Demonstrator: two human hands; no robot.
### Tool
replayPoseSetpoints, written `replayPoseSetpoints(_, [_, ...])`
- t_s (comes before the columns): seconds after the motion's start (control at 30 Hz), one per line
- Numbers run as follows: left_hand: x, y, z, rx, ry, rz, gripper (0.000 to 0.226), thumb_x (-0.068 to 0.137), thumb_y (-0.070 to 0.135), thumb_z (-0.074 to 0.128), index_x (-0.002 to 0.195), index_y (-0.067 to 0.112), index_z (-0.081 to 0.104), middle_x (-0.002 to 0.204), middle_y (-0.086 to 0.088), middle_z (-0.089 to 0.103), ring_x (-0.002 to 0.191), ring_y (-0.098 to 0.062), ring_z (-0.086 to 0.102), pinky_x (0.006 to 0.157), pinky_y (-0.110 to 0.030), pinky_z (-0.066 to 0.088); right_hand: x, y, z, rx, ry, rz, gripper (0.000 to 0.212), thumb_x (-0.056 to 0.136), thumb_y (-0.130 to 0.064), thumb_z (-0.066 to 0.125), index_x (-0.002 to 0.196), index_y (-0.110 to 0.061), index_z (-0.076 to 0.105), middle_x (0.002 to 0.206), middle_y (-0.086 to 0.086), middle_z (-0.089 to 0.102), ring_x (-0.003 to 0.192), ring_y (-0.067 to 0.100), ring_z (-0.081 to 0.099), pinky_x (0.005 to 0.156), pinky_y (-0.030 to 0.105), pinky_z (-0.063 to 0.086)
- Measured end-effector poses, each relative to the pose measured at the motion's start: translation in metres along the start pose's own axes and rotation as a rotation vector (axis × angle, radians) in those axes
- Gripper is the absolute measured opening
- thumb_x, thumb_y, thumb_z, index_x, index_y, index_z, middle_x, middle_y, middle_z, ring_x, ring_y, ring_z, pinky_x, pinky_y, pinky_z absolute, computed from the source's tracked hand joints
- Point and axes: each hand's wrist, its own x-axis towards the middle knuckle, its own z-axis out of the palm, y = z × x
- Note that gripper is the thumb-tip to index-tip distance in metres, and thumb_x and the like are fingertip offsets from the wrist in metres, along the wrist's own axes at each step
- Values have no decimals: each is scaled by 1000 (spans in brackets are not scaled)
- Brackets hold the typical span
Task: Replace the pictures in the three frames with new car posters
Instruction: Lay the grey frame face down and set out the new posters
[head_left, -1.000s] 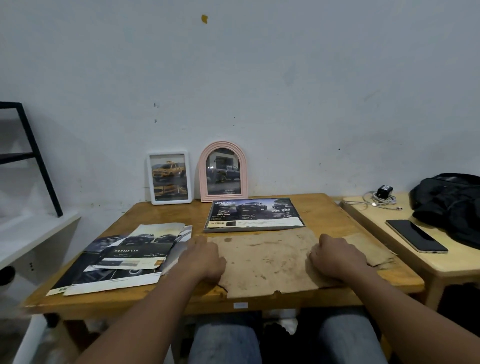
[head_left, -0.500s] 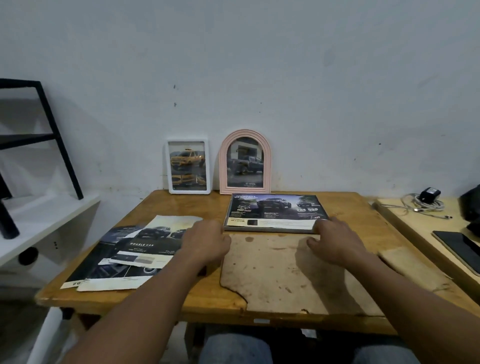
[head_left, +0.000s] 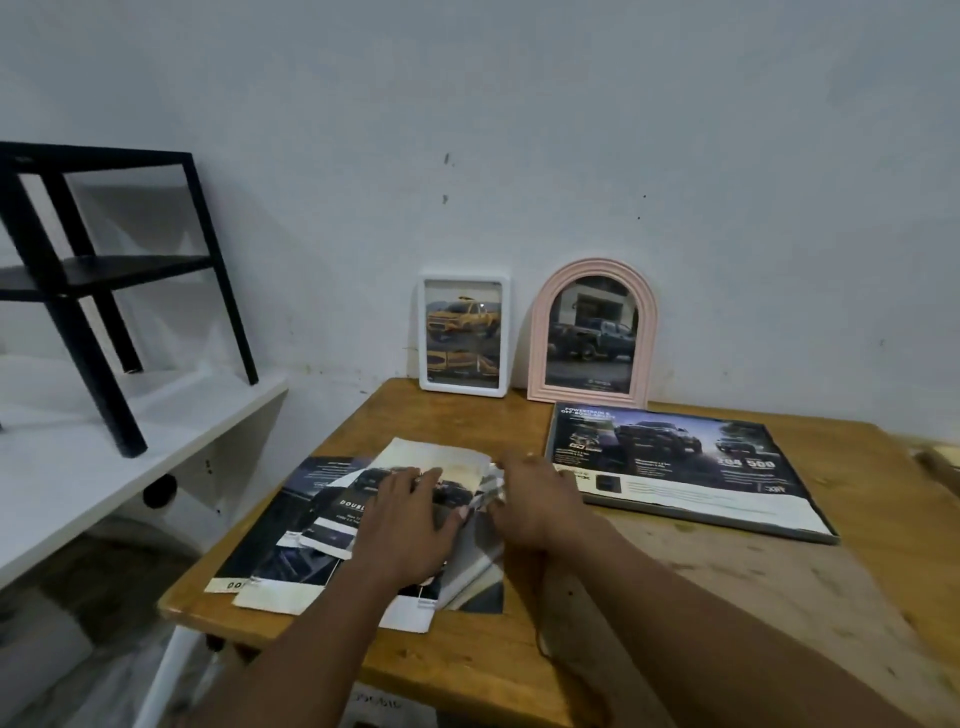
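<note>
A white rectangular frame (head_left: 463, 332) with a yellow car picture leans on the wall. Beside it leans a pink arched frame (head_left: 593, 332) with a dark pickup picture. A large flat frame (head_left: 680, 470) with a dark car poster lies on the wooden table (head_left: 457, 660). A loose pile of car posters (head_left: 322, 525) lies on the table's left part. My left hand (head_left: 402, 525) rests flat on the pile, fingers apart. My right hand (head_left: 535, 499) is at the pile's right edge, fingers on a crumpled sheet; whether it grips the sheet is unclear.
A black metal stand (head_left: 98, 270) sits on a white shelf (head_left: 119, 462) to the left of the table. The white wall rises right behind the frames. A worn cardboard sheet (head_left: 727, 587) lies under my right forearm.
My view has swung left. Both hands left the cardboard sheet and moved left onto the pile of posters.
</note>
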Motion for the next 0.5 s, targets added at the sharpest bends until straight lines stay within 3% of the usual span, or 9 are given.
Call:
replayPoseSetpoints(0.1, [0,-4,7,-16,27,8,70,96,64,41,154,24,35,157,-4,38,147,-24,29,120,-45,30,8,-5,15,-75,9,17,61,94,-43,57,147,-23,34,150,10,41,140,29,34,114,54,24])
replayPoseSetpoints(0.37, [12,8,-3,35,28,77,58,97,56,45,147,27,45,148,-2,48,139,-23,39,116,-44,28,10,25,1,-4,236,31,42,96,-41,54,134,-25,46,137,3,53,129,24,45,110,48,33])
replayPoseSetpoints(0.5, [23,51,-11,-107,40,158,47,99,46,51,142,26,51,143,-1,52,131,-22,44,110,-42,36,5,69,-28,-71,363,213,44,94,-41,55,133,-22,49,134,7,56,125,28,50,105,50,41])
